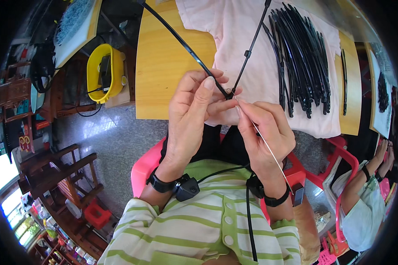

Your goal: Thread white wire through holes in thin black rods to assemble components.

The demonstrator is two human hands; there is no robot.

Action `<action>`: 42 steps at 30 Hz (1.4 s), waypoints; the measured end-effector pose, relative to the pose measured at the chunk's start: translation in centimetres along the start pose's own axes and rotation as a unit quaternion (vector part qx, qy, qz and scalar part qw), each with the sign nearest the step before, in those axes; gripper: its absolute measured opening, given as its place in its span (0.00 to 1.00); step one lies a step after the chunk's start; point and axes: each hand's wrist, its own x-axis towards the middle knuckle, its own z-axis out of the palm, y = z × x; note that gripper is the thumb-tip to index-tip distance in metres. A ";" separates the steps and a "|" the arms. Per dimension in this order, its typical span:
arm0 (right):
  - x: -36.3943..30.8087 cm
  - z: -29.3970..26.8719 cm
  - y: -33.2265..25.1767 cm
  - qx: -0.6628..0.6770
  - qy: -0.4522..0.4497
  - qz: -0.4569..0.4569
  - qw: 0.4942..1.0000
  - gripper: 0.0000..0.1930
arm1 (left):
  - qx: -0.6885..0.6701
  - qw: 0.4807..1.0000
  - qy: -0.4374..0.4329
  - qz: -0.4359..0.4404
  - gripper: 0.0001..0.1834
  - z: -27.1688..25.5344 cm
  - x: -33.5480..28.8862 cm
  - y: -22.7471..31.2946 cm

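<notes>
Above my lap, two long thin glossy black strips (184, 44) meet in a V. Its point lies at my fingertips, and the right strip carries a small black block (247, 54). My left hand (190, 110) is closed around the point of the V with thumb and fingers. My right hand (267, 132) pinches a thin white rod or thread (269, 151), which runs down past my wrist; its upper end is at the V's joint. What exactly the fingertips touch there is too small to tell. A bundle of similar black strips (300, 62) lies beyond my right hand.
The bundle rests on a pale pink cloth (234, 26) over a wooden table (172, 75). A single black strip (344, 81) lies at its right. Left stands a yellow bin (90, 79) with a black device inside. A co-worker's arms (362, 181) show at the right, near a pink chair (345, 159).
</notes>
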 end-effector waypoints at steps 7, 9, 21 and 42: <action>0.0 0.5 0.2 -0.006 0.011 -0.026 1.000 0.13 | 0.007 1.000 -0.003 0.027 0.13 -0.3 0.1 -0.1; 0.1 0.8 0.2 -0.005 0.015 -0.029 0.999 0.13 | 0.000 1.000 -0.001 0.022 0.13 -0.2 0.1 -0.1; 0.1 0.8 0.3 -0.014 0.008 -0.023 1.000 0.13 | 0.029 0.999 -0.004 0.020 0.12 -0.2 0.2 -0.3; -0.1 0.6 -0.5 -0.066 0.008 -0.059 0.996 0.13 | 0.059 0.998 -0.013 0.024 0.11 -0.3 0.2 -0.3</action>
